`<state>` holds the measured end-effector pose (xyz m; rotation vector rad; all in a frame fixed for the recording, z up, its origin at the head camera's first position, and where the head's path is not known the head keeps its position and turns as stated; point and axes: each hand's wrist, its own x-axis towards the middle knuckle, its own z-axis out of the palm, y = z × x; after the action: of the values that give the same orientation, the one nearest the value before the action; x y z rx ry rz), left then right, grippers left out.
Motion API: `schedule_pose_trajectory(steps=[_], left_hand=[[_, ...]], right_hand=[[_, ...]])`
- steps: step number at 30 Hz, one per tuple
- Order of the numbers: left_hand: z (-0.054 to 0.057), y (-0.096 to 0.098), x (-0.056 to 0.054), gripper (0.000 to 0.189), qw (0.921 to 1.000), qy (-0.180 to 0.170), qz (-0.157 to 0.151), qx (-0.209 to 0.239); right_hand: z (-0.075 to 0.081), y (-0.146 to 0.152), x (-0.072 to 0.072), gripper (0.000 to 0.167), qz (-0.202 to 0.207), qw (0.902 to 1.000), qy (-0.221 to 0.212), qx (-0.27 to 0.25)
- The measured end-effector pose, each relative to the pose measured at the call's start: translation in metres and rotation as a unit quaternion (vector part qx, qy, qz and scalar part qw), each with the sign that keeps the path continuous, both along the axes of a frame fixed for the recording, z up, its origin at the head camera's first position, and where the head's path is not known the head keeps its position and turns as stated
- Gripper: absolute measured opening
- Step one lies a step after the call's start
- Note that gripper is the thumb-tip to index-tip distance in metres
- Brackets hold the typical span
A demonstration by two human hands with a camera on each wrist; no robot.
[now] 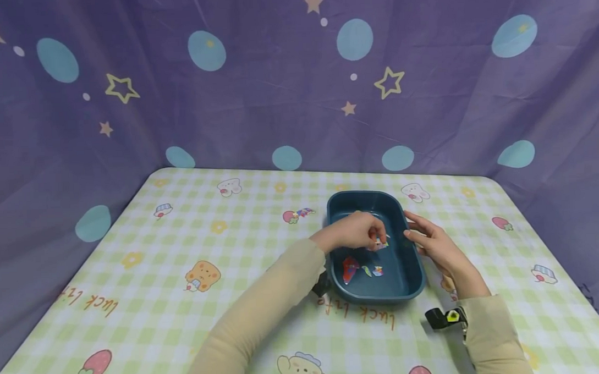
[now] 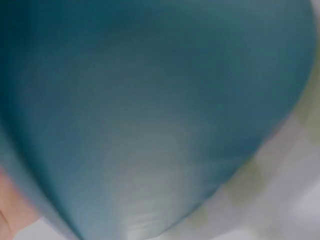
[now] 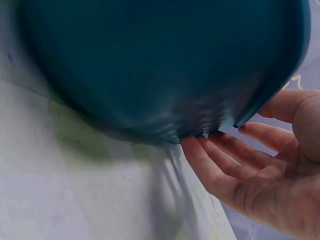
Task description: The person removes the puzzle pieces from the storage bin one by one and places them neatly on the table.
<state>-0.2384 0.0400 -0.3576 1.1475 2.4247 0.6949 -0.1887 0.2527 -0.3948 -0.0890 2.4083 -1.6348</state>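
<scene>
A dark teal rectangular basin (image 1: 375,300) sits on the table. My left hand (image 1: 357,230) reaches over its left rim, fingers curled down, pinching a small colourful flat piece (image 1: 381,243) low inside; the fingertips are partly hidden. On the basin's floor lie a red-and-purple piece (image 1: 350,269), a thin green piece (image 1: 366,270) and a small multicoloured piece (image 1: 378,271). At the right side, my right hand (image 1: 437,248) holds the basin's wall, thumb at the rim and fingers against the outside, as the right wrist view shows. Basin wall (image 2: 150,110) fills most of the left wrist view.
A green-checked cloth (image 1: 185,323) with printed cartoons covers the table. Left of the basin lies a small colourful piece (image 1: 305,212) beside a printed strawberry. A purple curtain (image 1: 276,100) with stars hangs behind the table's far edge.
</scene>
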Motion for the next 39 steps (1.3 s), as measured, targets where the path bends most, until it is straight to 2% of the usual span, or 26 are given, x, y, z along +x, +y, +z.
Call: schedule_pose_trajectory(steps=[3,8,12,23,33,39], left_hand=[[0.008,-0.008,-0.001,0.011,1.0000,-0.001,0.006,0.002],[0.018,-0.022,-0.009,0.010,0.9996,0.026,0.013,0.003],[0.022,-0.034,-0.017,0.009,0.9990,0.027,0.025,0.023],[0.032,-0.065,-0.029,0.005,0.9944,0.034,0.079,0.062],[0.030,-0.098,-0.035,0.006,0.9868,0.018,0.134,0.090],[0.024,-0.115,-0.042,0.008,0.9789,0.025,0.174,0.104]], right_hand=[[0.000,0.000,0.000,0.063,-0.002,1.0000,0.002,0.004],[0.000,-0.001,0.000,0.064,-0.007,1.0000,-0.001,-0.002],[0.002,0.000,0.001,0.065,-0.008,1.0000,-0.005,-0.001],[0.001,0.000,0.001,0.065,-0.007,1.0000,-0.006,0.001],[0.001,-0.001,0.001,0.064,-0.007,1.0000,0.000,-0.004],[0.001,0.000,0.001,0.064,-0.008,1.0000,-0.004,-0.004]])
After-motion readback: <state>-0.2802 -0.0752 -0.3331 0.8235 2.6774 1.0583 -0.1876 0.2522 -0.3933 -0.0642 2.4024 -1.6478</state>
